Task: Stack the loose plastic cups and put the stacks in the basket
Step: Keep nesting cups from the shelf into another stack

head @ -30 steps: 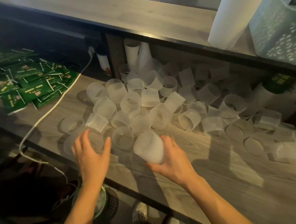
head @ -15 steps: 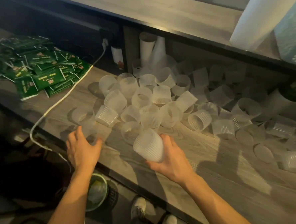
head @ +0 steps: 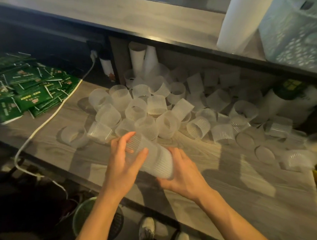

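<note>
Two hands held ribbed plastic cups over the wooden counter.

The right hand (head: 185,174) was curled under a short stack of cups (head: 158,161), and the left hand (head: 123,161) gripped one cup (head: 135,145) at the open end of that stack; how many cups the stack had could not be counted. Behind them a heap of several dozen loose cups (head: 156,105) lay on the counter (head: 241,185), too many to count. One pale basket (head: 295,30) stood on the upper shelf (head: 147,14), beside one white roll (head: 238,16). Many green packets (head: 28,94) lay at the far left, their writing unreadable. One white cable (head: 48,119) ran across the counter.
</note>
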`<control>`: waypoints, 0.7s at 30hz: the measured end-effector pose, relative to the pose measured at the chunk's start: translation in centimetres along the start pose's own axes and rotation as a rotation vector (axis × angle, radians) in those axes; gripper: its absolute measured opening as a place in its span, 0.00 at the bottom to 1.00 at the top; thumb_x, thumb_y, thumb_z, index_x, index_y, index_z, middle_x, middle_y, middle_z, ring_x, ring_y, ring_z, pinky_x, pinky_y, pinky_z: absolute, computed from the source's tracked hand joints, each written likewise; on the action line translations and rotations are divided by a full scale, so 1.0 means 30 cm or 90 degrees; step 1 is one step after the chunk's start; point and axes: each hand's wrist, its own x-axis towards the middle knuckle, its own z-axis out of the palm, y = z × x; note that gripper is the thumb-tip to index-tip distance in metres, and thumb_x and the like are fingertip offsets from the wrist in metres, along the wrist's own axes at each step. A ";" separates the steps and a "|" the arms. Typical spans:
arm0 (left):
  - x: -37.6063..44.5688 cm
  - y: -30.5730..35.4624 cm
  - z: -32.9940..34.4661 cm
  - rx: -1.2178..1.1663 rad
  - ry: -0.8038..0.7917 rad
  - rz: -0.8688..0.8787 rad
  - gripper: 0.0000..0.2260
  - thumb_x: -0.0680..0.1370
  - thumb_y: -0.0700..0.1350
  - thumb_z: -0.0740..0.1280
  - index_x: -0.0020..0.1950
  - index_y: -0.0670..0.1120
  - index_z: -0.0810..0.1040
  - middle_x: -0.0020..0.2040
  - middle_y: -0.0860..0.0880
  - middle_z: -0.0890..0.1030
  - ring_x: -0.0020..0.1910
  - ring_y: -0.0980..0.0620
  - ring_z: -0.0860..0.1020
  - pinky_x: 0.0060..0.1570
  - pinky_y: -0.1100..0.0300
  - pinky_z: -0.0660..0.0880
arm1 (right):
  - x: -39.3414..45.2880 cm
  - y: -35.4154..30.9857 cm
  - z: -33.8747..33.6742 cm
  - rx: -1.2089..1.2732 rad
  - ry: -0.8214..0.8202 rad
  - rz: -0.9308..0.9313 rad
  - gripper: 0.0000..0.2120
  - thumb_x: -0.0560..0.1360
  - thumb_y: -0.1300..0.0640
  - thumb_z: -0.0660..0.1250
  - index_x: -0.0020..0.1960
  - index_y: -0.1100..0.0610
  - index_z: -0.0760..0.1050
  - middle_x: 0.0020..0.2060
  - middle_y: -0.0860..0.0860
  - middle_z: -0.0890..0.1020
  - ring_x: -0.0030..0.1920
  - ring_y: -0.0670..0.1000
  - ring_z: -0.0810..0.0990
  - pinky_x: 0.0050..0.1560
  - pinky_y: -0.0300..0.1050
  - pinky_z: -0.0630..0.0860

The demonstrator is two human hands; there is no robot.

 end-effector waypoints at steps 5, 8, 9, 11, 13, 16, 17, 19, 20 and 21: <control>0.025 0.020 0.022 0.051 -0.070 0.025 0.32 0.68 0.68 0.63 0.70 0.59 0.68 0.62 0.59 0.68 0.60 0.64 0.71 0.55 0.68 0.69 | -0.023 0.022 -0.019 -0.025 0.010 -0.017 0.40 0.62 0.40 0.71 0.70 0.48 0.62 0.59 0.47 0.71 0.59 0.50 0.72 0.57 0.53 0.74; 0.030 0.028 0.042 0.066 -0.088 0.040 0.32 0.68 0.68 0.63 0.70 0.58 0.69 0.59 0.62 0.68 0.58 0.66 0.70 0.54 0.68 0.69 | -0.031 0.029 -0.023 -0.021 0.023 -0.013 0.40 0.62 0.40 0.71 0.70 0.48 0.62 0.57 0.47 0.72 0.58 0.49 0.73 0.55 0.52 0.74; 0.032 0.028 0.046 0.062 -0.092 0.038 0.31 0.68 0.68 0.63 0.69 0.59 0.68 0.59 0.63 0.68 0.58 0.66 0.71 0.54 0.67 0.70 | -0.033 0.029 -0.024 -0.016 0.027 -0.010 0.41 0.62 0.40 0.71 0.70 0.47 0.62 0.57 0.47 0.72 0.58 0.49 0.73 0.55 0.51 0.74; 0.033 0.024 0.058 0.069 -0.095 0.042 0.30 0.69 0.68 0.62 0.69 0.60 0.68 0.59 0.64 0.67 0.58 0.67 0.70 0.53 0.70 0.69 | -0.035 0.024 -0.024 -0.001 0.030 -0.007 0.40 0.62 0.41 0.73 0.70 0.47 0.62 0.57 0.46 0.72 0.57 0.49 0.74 0.54 0.50 0.74; 0.026 0.022 0.083 0.097 -0.096 0.057 0.31 0.69 0.69 0.61 0.70 0.59 0.66 0.60 0.62 0.67 0.60 0.66 0.68 0.56 0.72 0.66 | -0.031 0.017 -0.023 0.029 0.038 0.003 0.38 0.63 0.43 0.75 0.68 0.48 0.63 0.57 0.46 0.72 0.56 0.49 0.74 0.53 0.49 0.75; 0.000 0.000 0.127 0.160 -0.124 0.083 0.38 0.71 0.74 0.55 0.76 0.56 0.62 0.66 0.59 0.64 0.67 0.61 0.63 0.66 0.63 0.62 | -0.021 0.014 -0.018 0.038 0.041 0.007 0.39 0.63 0.42 0.75 0.69 0.47 0.63 0.57 0.45 0.72 0.56 0.47 0.74 0.53 0.47 0.75; -0.007 -0.014 0.135 0.164 -0.142 0.080 0.39 0.71 0.76 0.53 0.77 0.57 0.60 0.68 0.61 0.63 0.69 0.61 0.61 0.68 0.60 0.62 | -0.022 0.018 -0.014 0.028 0.036 0.009 0.39 0.63 0.41 0.75 0.69 0.47 0.63 0.57 0.45 0.72 0.56 0.47 0.74 0.52 0.47 0.75; -0.009 -0.037 0.139 0.119 -0.178 0.051 0.38 0.71 0.76 0.52 0.76 0.59 0.59 0.68 0.66 0.62 0.71 0.63 0.61 0.70 0.57 0.62 | -0.032 0.024 -0.009 0.024 0.024 0.022 0.38 0.63 0.41 0.76 0.67 0.46 0.62 0.56 0.44 0.71 0.54 0.47 0.74 0.51 0.45 0.75; -0.008 -0.049 0.138 0.082 -0.174 0.037 0.37 0.71 0.77 0.52 0.76 0.60 0.60 0.68 0.67 0.63 0.70 0.64 0.62 0.70 0.57 0.64 | -0.037 0.026 -0.007 0.026 0.019 0.030 0.37 0.63 0.42 0.76 0.66 0.47 0.62 0.56 0.44 0.71 0.54 0.46 0.74 0.51 0.45 0.75; -0.005 -0.062 0.133 0.048 -0.146 0.022 0.37 0.70 0.77 0.53 0.75 0.60 0.61 0.68 0.66 0.65 0.68 0.65 0.65 0.69 0.58 0.66 | -0.039 0.028 -0.005 0.029 0.016 0.037 0.37 0.64 0.42 0.76 0.66 0.47 0.62 0.57 0.44 0.70 0.55 0.46 0.74 0.51 0.45 0.75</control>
